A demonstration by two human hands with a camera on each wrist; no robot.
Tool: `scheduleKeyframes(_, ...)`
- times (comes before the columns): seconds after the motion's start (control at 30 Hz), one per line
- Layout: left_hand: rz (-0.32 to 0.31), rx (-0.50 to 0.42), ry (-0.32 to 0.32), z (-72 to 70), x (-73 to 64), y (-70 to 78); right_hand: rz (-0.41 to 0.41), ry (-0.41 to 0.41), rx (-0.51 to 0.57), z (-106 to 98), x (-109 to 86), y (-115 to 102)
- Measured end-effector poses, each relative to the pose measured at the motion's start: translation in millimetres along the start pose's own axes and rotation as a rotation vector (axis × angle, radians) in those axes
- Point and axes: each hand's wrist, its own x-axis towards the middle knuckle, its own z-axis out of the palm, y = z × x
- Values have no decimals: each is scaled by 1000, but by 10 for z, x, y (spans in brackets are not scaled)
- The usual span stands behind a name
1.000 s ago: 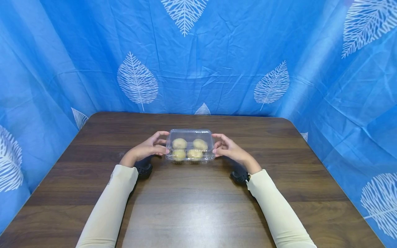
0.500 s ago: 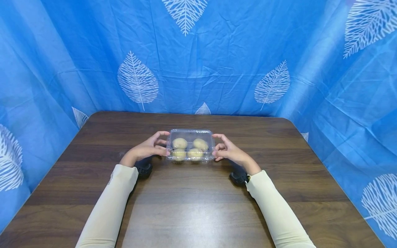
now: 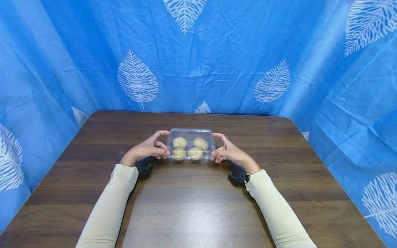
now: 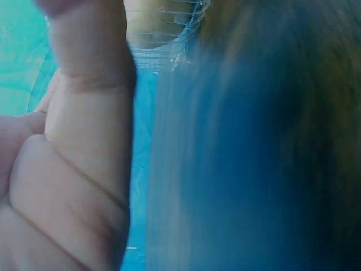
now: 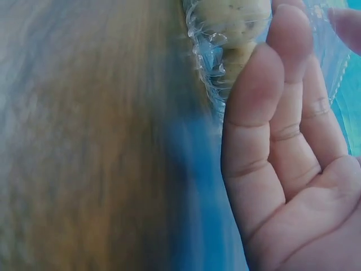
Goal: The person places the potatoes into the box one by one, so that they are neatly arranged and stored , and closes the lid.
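A clear plastic clamshell container (image 3: 190, 133), its lid down, sits between my hands toward the far part of the table. Several yellowish potatoes (image 3: 180, 142) show through it. My left hand (image 3: 147, 148) grips the container's left side, index finger at the far corner and thumb at the near one. On the right side my right hand (image 3: 232, 151) holds it the same way. In the right wrist view, some fingertips (image 5: 256, 84) lie alongside the ribbed wall, and a spotted potato (image 5: 234, 20) shows inside. The left wrist view shows mostly palm, with only a corner of the container (image 4: 194, 22).
The brown wooden table (image 3: 198, 193) extends around the container, with its far edge just beyond. A blue curtain (image 3: 198, 62) with white leaf prints surrounds the table at the back and sides. A black wrist device (image 3: 238, 177) sits under the right wrist.
The right thumb has shifted slightly inward onto the container's near right corner, and the lower fingers of both hands have shifted a little. The container stays nearly in place.
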Motion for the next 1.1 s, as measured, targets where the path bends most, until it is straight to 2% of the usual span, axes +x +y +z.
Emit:
scheduleKeyframes(0.23, -18, -16, 15, 1, 2, -11, 13, 6, 12, -2, 17, 10)
scheduleKeyframes(0.47, -8, -37, 14, 6, 5, -12, 17, 17, 60, 4, 37, 34)
scheduleKeyframes(0.97, 26, 17, 22, 7, 28, -29, 3, 17, 97, 16, 44, 26)
scheduleKeyframes(1.1, 14, 33, 24, 11, 41, -25, 11, 23, 97, 16, 40, 21)
